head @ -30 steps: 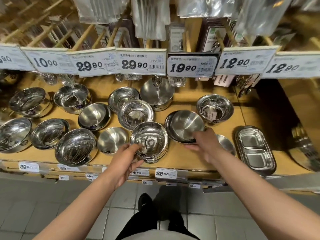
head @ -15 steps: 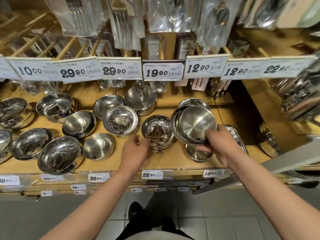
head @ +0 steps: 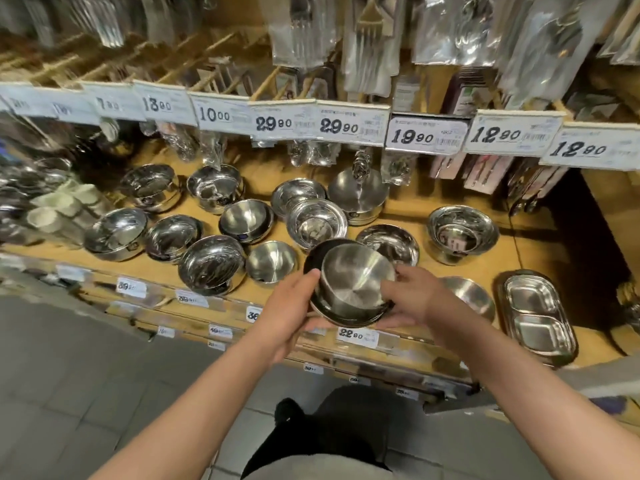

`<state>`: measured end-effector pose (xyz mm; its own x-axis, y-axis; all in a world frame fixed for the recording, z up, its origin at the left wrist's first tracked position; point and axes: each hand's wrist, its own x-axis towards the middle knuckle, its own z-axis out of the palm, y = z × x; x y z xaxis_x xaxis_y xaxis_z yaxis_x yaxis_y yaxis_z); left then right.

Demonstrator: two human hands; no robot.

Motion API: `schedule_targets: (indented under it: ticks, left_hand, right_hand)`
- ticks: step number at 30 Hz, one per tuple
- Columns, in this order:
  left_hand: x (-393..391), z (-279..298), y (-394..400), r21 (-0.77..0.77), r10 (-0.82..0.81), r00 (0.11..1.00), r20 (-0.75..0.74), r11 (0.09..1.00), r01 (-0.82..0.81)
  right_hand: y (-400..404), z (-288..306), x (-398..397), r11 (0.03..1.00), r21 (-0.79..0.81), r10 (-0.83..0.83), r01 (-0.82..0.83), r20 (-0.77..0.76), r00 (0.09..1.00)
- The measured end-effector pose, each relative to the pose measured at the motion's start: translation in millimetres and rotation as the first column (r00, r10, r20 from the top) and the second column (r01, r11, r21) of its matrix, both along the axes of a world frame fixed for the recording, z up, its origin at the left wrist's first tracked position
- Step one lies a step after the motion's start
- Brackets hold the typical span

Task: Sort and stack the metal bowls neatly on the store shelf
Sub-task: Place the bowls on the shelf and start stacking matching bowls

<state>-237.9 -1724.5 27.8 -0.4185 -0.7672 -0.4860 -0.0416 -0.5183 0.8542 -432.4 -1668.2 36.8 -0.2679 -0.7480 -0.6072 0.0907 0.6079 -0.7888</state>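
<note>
A nested pair of metal bowls (head: 353, 289) (a smaller one inside a darker, wider one) is held tilted above the wooden shelf's (head: 485, 271) front edge; the left hand (head: 289, 313) cups its left rim; the right hand (head: 414, 299) grips its right rim; loose bowls (head: 211, 263) sit behind.

silver bowls (head: 356, 285), tan wooden shelf (head: 460, 275), white price tags (head: 353, 126).

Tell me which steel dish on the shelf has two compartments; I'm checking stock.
The oblong divided tray at the shelf's front right end. It is split into two sections; every other dish there is a round, undivided bowl.
</note>
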Motion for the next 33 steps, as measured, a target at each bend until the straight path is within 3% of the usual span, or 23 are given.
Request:
schedule_targets:
  ticks: [9, 13, 16, 21, 25, 31, 33]
  left_hand:
    - [70.0, -5.5, -30.2, -0.140, 0.163, 0.974, 0.155, 0.980, -0.142]
    - [117.7, -6.2, -64.0, -0.085, 0.331, 0.933, 0.144, 0.943, -0.321]
    - [154.6, -3.7, -96.1, -0.079, 0.393, 0.911, 0.122, 0.919, -0.386]
    - [194.1, -4.7, -148.6, -0.074, 0.367, 0.918, 0.146, 0.930, -0.360]
    - [206.8, -8.7, -174.5, -0.068, 0.316, 0.935, 0.164, 0.949, -0.309]
    - [208.0, -15.7, -193.9, -0.009, 0.234, 0.962, 0.142, 0.972, -0.236]
    - [206.6, -16.7, -197.1, 0.002, 0.226, 0.967, 0.115, 0.974, -0.228]
  right_hand:
    - [-41.7, 8.9, 47.7, 0.988, -0.090, 0.115, -0.127, -0.131, 0.985]
    - [-74.5, -1.3, 65.3, 0.989, -0.115, -0.093, 0.095, 0.022, 0.995]
    - [-97.0, -18.3, 85.7, 0.974, -0.142, -0.172, 0.178, 0.051, 0.984]
    - [-130.2, -50.2, 128.5, 0.973, -0.024, -0.228, 0.230, 0.068, 0.971]
    - [-143.6, -79.8, 150.7, 0.942, -0.079, -0.326, 0.327, 0.026, 0.945]
    - [-151.0, -96.1, 170.7, 0.900, -0.068, -0.435, 0.431, -0.059, 0.899]
    - [-154.4, -98.8, 171.8, 0.903, -0.048, -0.428, 0.426, -0.163, 0.889]
